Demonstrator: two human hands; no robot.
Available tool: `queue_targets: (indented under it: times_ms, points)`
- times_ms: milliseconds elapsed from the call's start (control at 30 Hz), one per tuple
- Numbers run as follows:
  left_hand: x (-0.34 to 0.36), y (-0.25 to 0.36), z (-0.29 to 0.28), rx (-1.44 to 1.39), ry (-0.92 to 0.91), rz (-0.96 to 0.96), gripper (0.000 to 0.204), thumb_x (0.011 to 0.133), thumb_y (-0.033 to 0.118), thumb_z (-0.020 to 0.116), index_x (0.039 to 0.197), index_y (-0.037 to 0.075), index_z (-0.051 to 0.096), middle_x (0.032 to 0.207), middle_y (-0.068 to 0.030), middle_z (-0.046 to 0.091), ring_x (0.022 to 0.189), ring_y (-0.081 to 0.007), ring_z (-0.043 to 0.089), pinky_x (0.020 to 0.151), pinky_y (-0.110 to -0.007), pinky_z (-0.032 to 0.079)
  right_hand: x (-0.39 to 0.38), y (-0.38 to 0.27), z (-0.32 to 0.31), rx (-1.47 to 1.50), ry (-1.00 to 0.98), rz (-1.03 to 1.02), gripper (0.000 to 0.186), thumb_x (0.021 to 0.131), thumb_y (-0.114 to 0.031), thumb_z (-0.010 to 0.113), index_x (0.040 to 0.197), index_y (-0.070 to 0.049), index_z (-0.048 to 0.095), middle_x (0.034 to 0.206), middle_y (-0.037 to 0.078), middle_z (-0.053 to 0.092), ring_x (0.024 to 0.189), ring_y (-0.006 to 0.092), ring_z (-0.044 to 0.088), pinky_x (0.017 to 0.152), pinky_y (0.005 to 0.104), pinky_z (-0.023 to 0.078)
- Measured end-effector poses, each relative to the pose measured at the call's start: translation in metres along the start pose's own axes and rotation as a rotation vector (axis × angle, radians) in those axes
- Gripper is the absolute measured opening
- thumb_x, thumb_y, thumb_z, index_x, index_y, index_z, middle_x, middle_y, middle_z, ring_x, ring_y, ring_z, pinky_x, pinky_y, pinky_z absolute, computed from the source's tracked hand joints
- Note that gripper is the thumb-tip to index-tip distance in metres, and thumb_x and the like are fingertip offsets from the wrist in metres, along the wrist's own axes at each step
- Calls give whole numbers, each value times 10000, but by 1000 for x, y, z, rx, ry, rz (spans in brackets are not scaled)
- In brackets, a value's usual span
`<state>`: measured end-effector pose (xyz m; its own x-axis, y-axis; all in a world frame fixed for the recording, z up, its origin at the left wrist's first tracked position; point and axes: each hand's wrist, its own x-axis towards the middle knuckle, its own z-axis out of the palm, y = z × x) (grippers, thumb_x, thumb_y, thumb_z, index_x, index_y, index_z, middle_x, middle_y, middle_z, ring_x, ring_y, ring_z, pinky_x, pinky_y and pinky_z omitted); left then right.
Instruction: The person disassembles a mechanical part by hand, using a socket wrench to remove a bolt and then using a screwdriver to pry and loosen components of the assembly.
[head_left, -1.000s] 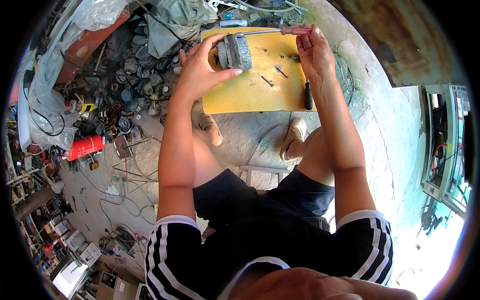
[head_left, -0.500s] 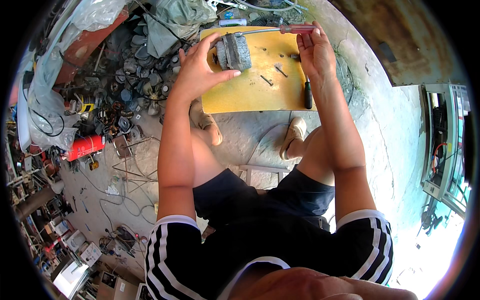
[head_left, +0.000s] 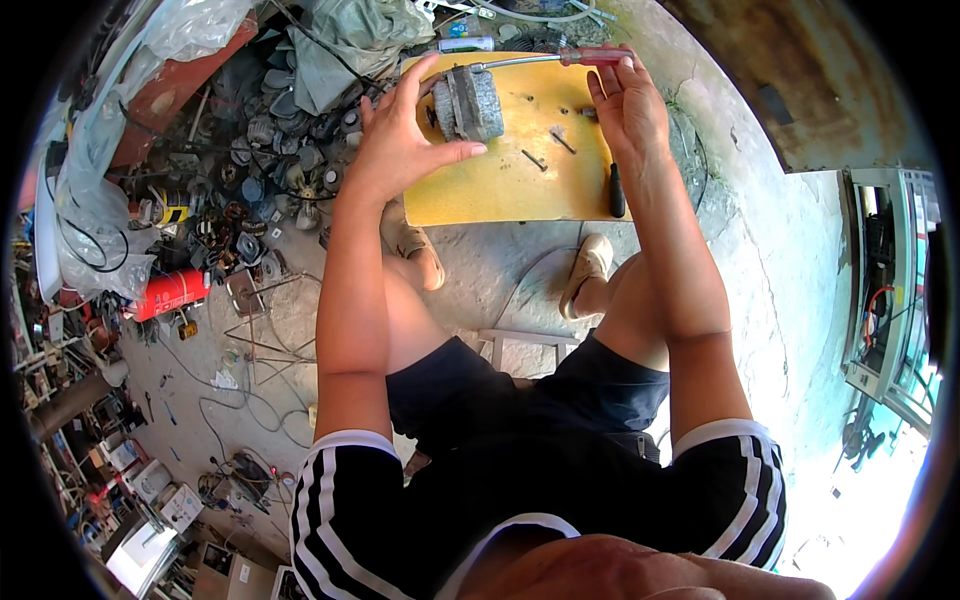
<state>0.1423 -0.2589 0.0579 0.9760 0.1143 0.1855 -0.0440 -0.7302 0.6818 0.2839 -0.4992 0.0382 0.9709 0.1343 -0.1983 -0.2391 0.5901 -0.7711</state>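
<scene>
A grey ribbed cylindrical electric motor lies on its side near the far left of the yellow board. My left hand grips it from the left, thumb along its near side and fingers at the far side. In my right hand is a screwdriver with a reddish clear handle, pinched between thumb and fingers. Its shaft runs left, and the tip meets the far end of the motor's dark band. Beside my right wrist lies a second screwdriver with a black handle.
Two bolts and small dark bits lie on the board. Left of it spreads a heap of metal parts, with a red cylinder nearer. A spray can lies beyond the board. Cables cross the floor.
My right hand has shifted very slightly on the screwdriver handle, its fingers moving a little left. The motor and my left hand stay almost in place.
</scene>
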Motion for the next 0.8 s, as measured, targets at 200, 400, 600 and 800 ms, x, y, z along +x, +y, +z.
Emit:
queue_targets:
  times_ms: [200, 400, 600, 800]
  points:
    - [0, -7, -1, 163, -31, -6, 1115, 575, 530, 895, 1482, 166, 359, 1377, -131, 576, 1380, -330, 423, 1159, -644, 55, -12, -4, 16, -28, 100, 38, 354, 1006, -277, 593, 1324, -152, 497, 1136, -9, 621, 1105, 133, 564, 980, 406, 401]
    - [0, -2, 0, 36, -37, -11, 1126, 567, 573, 882, 1477, 152, 369, 1393, -157, 551, 1381, -332, 418, 1167, -634, 49, -7, -2, 6, -53, 68, -5, 417, 1017, -250, 568, 1399, -156, 432, 1181, 3, 604, 1144, 159, 558, 1017, 434, 387]
    - [1, -8, 0, 155, -60, -22, 1138, 560, 591, 879, 1476, 157, 362, 1391, -154, 554, 1371, -340, 429, 1164, -644, 48, -5, 1, 5, -51, 27, 5, 455, 1027, -263, 552, 1449, -185, 399, 1126, -5, 592, 1055, 129, 601, 1005, 468, 432]
    - [-1, -2, 0, 40, -18, -17, 1143, 553, 606, 876, 1476, 145, 383, 1419, -163, 531, 1379, -341, 423, 1165, -638, 58, -5, -4, 6, -57, 41, 25, 459, 1001, -300, 600, 1414, -207, 422, 1230, 9, 584, 1189, 175, 542, 1010, 506, 385]
